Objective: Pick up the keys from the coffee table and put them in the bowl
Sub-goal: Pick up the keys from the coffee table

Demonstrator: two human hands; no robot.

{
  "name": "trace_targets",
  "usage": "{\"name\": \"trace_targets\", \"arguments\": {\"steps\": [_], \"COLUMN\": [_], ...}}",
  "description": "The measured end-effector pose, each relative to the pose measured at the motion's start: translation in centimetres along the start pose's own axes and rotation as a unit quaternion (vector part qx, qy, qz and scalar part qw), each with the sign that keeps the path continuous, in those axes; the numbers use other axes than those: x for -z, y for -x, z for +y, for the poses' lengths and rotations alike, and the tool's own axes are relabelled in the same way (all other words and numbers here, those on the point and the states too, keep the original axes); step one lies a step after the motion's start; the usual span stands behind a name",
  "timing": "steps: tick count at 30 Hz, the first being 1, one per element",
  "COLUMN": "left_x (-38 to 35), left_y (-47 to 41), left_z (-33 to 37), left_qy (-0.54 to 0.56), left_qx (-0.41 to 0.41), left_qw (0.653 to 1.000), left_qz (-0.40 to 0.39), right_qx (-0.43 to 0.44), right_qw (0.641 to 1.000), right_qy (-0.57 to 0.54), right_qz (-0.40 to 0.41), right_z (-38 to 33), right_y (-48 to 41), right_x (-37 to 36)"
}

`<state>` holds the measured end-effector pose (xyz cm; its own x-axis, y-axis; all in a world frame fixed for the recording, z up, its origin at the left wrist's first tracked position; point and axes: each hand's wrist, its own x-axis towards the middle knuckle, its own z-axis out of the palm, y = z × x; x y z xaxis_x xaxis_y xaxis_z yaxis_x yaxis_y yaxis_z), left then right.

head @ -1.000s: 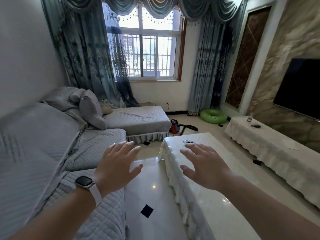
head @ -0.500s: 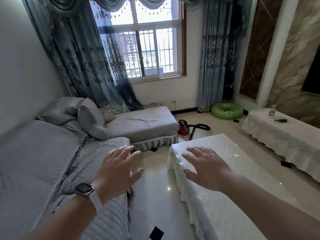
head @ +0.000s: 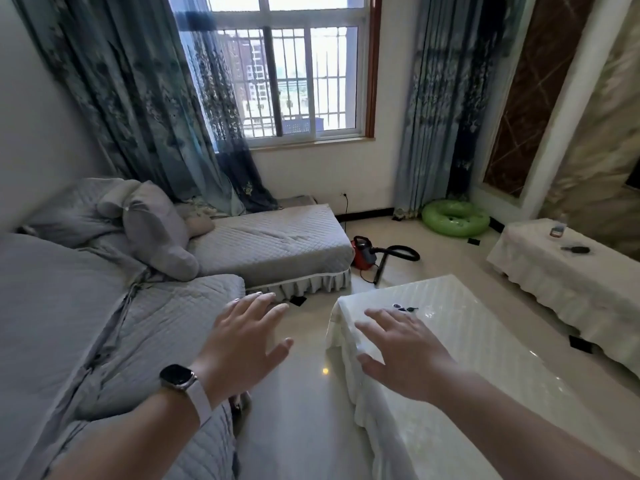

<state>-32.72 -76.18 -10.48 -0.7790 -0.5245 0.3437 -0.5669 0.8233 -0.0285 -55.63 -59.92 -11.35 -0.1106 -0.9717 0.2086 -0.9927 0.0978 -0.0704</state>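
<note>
Right now both hands are held out, palms down, with nothing in either. The right hand point(head: 405, 355) hovers over the near-left corner of the white worktop point(head: 485, 358), its fingers point(head: 375, 315) spread wide and empty. The keys point(head: 403, 308) lie on the worktop just past those fingertips, a small dark cluster near the left edge; whether a fingertip touches them I cannot tell. The left hand point(head: 242, 344), with a watch point(head: 176, 375) on its wrist, hangs open over the shiny floor point(head: 304, 410) between the grey sofa point(head: 145, 327) and the worktop, fingers loosely spread.
</note>
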Motion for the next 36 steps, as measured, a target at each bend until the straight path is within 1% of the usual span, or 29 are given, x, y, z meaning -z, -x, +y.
{"name": "trace_targets", "arguments": {"steps": [4, 7, 9, 12, 16, 22, 27, 33, 36], "left_x": [-4.5, -7.4, -8.6, -9.5, -10.5, -12.4, -15.0, -18.8, -20.5], "left_y": [-6.0, -10.4, -13.5, -18.6, -24.0, -29.8, -34.6, -42.1, -46.7], "left_z": [-5.1, -9.5, -12.5, -17.0, -21.3, -24.3, -24.8, -24.8, -24.8], "left_qy": [0.02, 0.047, 0.058, 0.069, 0.088, 0.084, 0.077, 0.04, 0.037], "left_qx": [-0.014, -0.041, -0.061, -0.076, -0.09, -0.117, -0.141, -0.165, -0.16], "left_qw": [1.0, 0.998, 0.996, 0.995, 0.992, 0.989, 0.987, 0.985, 0.985], "left_qz": [-0.001, -0.016, -0.01, 0.008, 0.015, 0.01, 0.005, -0.026, -0.051], "right_qx": [-0.033, -0.06, -0.064, -0.081, -0.1, -0.136, -0.151, -0.165, -0.183], "right_qw": [0.999, 0.998, 0.997, 0.994, 0.993, 0.987, 0.986, 0.985, 0.982], "right_qy": [0.019, 0.026, 0.042, 0.068, 0.068, 0.079, 0.072, 0.054, 0.029], "right_qz": [-0.004, -0.023, -0.029, -0.011, 0.007, 0.017, 0.017, 0.022, 0.02], "right_z": [1.5, 2.4, 2.6, 3.0, 3.6, 6.2, 8.9, 14.8, 18.2], "right_y": [-6.9, -12.6, -16.5, -22.6, -28.7, -33.8, -36.9, -41.7, -44.6], "right_x": [-2.0, -3.8, -4.3, -4.2, -4.4, -4.4, -6.0, -9.9, -11.4]}}
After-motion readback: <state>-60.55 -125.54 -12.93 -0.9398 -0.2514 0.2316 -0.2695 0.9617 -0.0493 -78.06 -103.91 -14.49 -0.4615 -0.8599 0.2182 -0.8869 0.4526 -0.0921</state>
